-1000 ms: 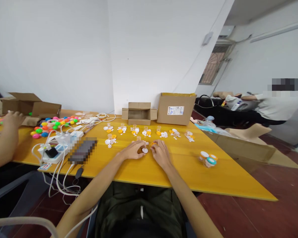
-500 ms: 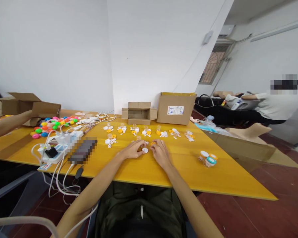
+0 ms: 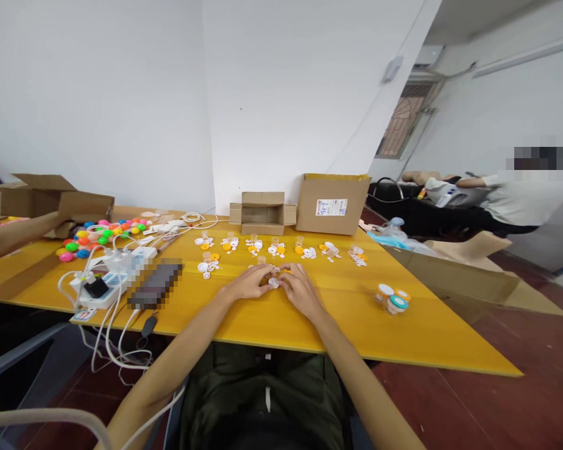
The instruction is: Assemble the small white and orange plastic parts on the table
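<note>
A small round white plastic piece (image 3: 274, 283) is pinched in my left hand (image 3: 254, 284), slightly tilted just above the table. Close on its right is my right hand (image 3: 303, 290), fingers curled, its thumb at the edge of the white piece. An orange plastic piece (image 3: 286, 272) shows at the right fingertips; its exact shape is partly covered. Behind my hands stands a small clear jar (image 3: 261, 259) with loose white parts beside it, partly hidden by my left fingers.
Small piles of clear jars, orange lids and white discs (image 3: 306, 252) line the far side. Lidded jars (image 3: 398, 304) stand at right. A power strip (image 3: 117, 275), phone (image 3: 156, 285), colourful balls (image 3: 106, 234) and cardboard boxes (image 3: 333, 206) surround the workspace. Another person's arm (image 3: 19, 237) reaches in at left.
My right hand has moved slightly left, with the orange piece at its fingertips, closing the gap to the white piece. The white piece has tilted; my left hand stays about in place.
</note>
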Tool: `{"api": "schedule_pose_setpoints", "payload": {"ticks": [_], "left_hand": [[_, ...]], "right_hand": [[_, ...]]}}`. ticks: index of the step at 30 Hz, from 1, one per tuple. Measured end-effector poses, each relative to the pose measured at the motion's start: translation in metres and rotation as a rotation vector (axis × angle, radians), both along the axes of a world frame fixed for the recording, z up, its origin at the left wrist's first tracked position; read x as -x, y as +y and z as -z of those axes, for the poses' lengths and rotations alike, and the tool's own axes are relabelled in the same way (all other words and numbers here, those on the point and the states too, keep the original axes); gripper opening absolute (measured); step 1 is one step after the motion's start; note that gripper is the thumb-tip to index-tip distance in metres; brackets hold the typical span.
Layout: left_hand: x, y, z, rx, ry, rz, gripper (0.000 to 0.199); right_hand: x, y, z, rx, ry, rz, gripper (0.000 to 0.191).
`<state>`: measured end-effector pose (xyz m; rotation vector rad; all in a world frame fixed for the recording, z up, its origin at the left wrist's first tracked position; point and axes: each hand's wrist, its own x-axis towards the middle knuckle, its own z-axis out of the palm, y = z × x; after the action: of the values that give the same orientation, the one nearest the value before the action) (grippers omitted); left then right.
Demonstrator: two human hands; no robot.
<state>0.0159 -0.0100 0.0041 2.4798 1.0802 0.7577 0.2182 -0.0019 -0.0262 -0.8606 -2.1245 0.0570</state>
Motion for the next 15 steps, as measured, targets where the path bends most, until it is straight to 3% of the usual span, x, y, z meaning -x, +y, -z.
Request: {"api": "schedule_pose_setpoints", "payload": {"ticks": [15], "left_hand": [[0.0016,0.0046,0.0044,-0.047,-0.025,0.074,0.008]], "right_hand": [[-0.0002,-0.0015,-0.0018,-0.009,-0.030,-0.037,0.022]]}}
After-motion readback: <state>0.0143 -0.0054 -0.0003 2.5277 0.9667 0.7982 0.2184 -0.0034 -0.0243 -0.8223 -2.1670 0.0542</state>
